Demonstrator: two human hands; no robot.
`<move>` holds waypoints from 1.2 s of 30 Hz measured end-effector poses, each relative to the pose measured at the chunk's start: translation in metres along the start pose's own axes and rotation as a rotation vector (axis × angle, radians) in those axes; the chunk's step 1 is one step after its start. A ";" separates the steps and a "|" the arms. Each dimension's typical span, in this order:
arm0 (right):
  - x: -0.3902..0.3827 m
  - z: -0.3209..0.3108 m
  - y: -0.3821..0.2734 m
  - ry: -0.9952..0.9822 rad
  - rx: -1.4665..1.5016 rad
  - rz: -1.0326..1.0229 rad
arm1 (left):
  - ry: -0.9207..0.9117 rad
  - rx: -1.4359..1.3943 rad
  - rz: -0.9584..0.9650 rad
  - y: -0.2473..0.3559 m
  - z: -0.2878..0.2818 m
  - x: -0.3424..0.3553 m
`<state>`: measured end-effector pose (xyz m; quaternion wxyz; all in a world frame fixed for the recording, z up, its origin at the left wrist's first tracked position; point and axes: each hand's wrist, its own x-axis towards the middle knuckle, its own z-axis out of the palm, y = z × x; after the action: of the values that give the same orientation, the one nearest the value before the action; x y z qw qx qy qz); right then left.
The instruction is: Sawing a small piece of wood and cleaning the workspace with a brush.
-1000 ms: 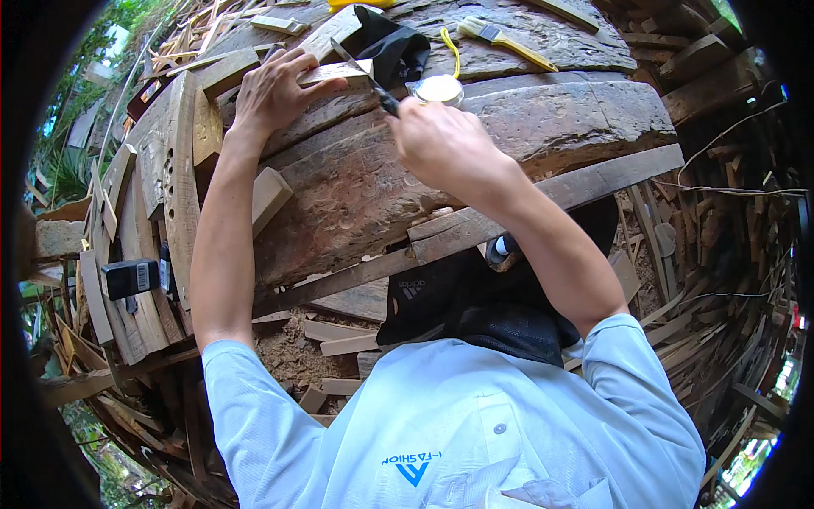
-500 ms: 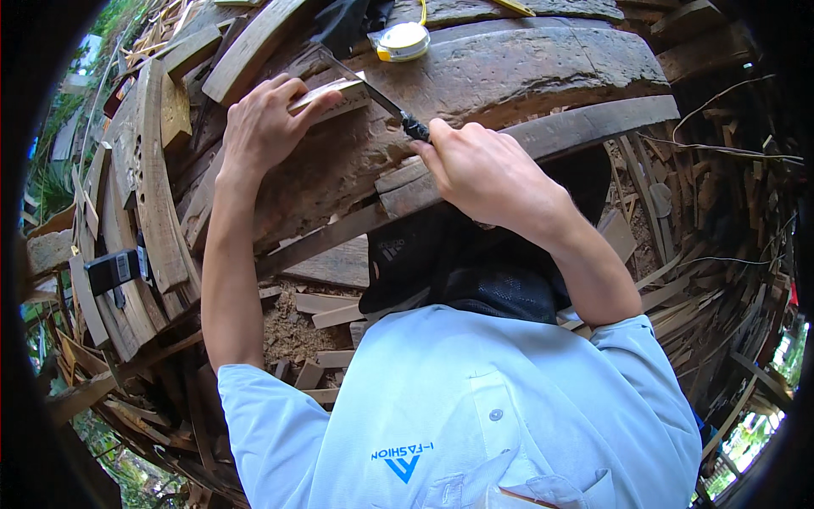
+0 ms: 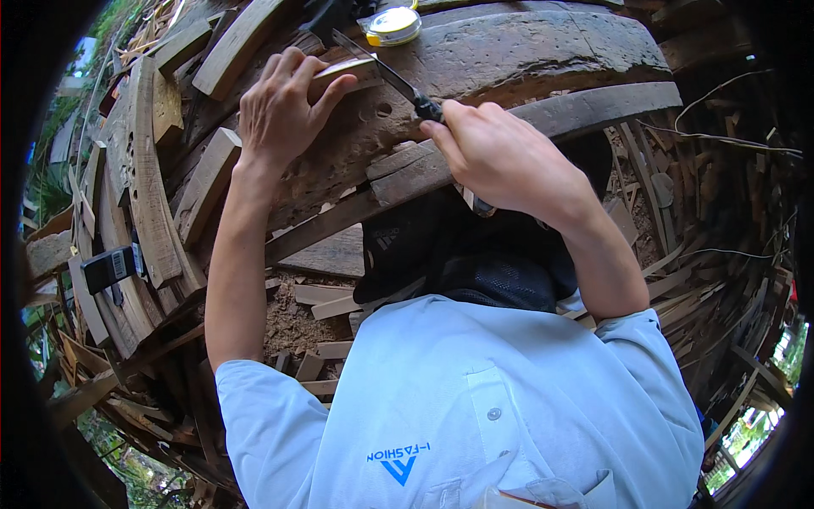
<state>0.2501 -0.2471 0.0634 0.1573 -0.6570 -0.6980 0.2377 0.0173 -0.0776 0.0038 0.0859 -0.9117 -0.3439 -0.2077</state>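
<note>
My left hand [image 3: 284,106] grips a short wooden block [image 3: 354,78] on the thick, weathered beam [image 3: 509,59], the thumb stretched along its near side. My right hand [image 3: 509,153] is wrapped round the dark handle of a narrow hand saw [image 3: 394,79]. The saw's blade slants up and left, crossing the block's right end. Its teeth are too small to make out, and the palm covers most of the handle, whose end shows below the hand.
A white and yellow tape measure [image 3: 393,26] lies on the beam beyond the blade. Loose planks [image 3: 157,170] lean at the left, with a small black box [image 3: 108,270] on them. Sawdust and offcuts [image 3: 326,297] cover the ground below; thin wires [image 3: 721,144] stick out at the right.
Both hands have shifted slightly to the right. The saw and block have moved with them, the blade still across the block's end. A plank end now shows beside my left forearm.
</note>
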 end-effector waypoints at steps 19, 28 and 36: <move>-0.005 0.019 -0.008 0.153 -0.057 -0.028 | -0.054 0.071 0.030 -0.023 0.005 0.013; 0.017 0.015 -0.017 0.101 0.000 -0.007 | -0.023 0.056 0.000 -0.013 0.007 0.013; -0.006 0.021 -0.022 0.029 -0.070 0.176 | 0.035 0.066 0.004 -0.013 0.010 0.010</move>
<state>0.2206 -0.2564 0.0580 0.1227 -0.7243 -0.6430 0.2167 0.0187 -0.0590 -0.0005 0.1224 -0.9052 -0.3474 -0.2120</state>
